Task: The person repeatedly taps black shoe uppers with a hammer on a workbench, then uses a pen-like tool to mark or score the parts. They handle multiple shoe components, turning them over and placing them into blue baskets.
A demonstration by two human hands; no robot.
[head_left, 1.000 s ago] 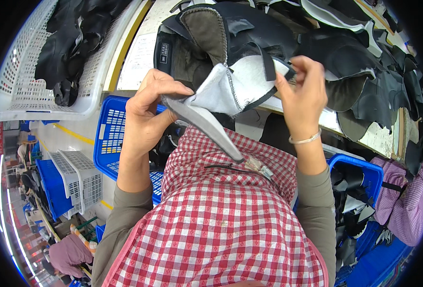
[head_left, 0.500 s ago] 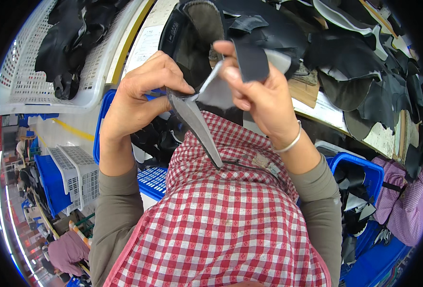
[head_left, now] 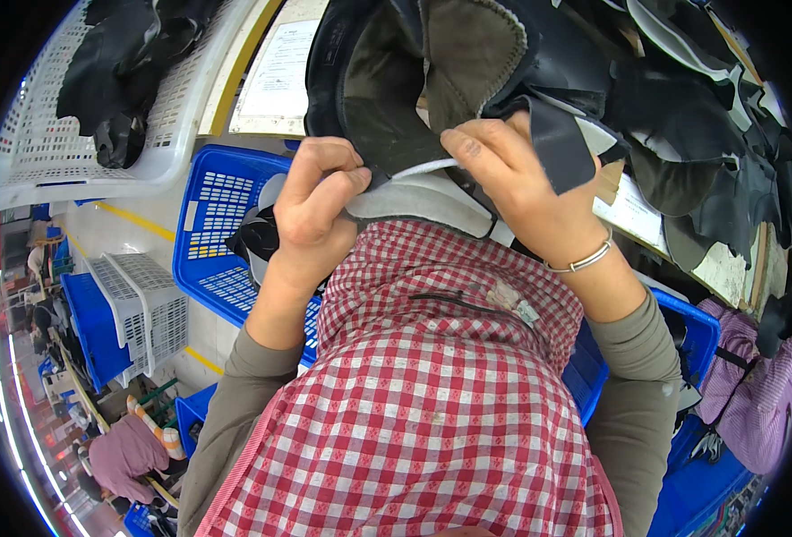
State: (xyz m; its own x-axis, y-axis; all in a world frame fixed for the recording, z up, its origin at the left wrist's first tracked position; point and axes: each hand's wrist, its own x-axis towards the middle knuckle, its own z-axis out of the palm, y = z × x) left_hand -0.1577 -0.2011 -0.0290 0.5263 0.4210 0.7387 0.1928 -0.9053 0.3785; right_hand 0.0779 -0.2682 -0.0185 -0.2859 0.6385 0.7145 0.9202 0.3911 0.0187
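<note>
My left hand (head_left: pixel 311 206) pinches the near left corner of a black leather boot upper (head_left: pixel 382 98) with a grey-brown fuzzy lining. My right hand (head_left: pixel 543 201) grips the same piece's right side between thumb and fingers. Between both hands stretches its pale grey lower edge (head_left: pixel 423 199), close in front of my apron. A flat dark leather flap (head_left: pixel 560 148) lies across the fingers of my right hand; I cannot tell whether it is joined to the upper. The right fingertips are partly hidden.
Piled black leather pieces (head_left: pixel 682 134) cover the bench at right. A white perforated basket (head_left: pixel 33 143) with more leather stands at upper left. Beneath my hands is a blue crate (head_left: pixel 203 188) holding dark pieces. A printed sheet (head_left: pixel 275 76) lies on the bench.
My hands have moved apart, the right one rightward and down. The piece has opened out, turning from a narrow folded edge to a spread upper with its lining showing.
</note>
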